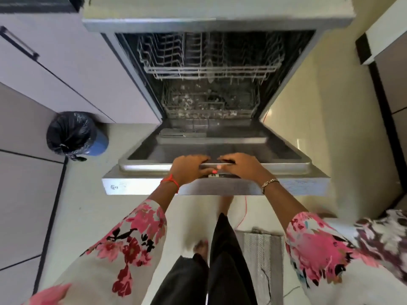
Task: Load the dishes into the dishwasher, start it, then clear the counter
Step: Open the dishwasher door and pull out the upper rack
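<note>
Both hands on the dishwasher door (220,148)
I had the left hand (189,167) and right hand (241,167) side by side, fingers curled over the middle of its top edge.

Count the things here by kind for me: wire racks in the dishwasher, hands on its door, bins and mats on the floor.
Wire racks: 2 (upper rack, lower rack)
Hands gripping the door: 2 (left hand, right hand)
Bins: 1 (bin, lined with a black bag)
Mats: 1 (grey mat)
Total: 6
</note>
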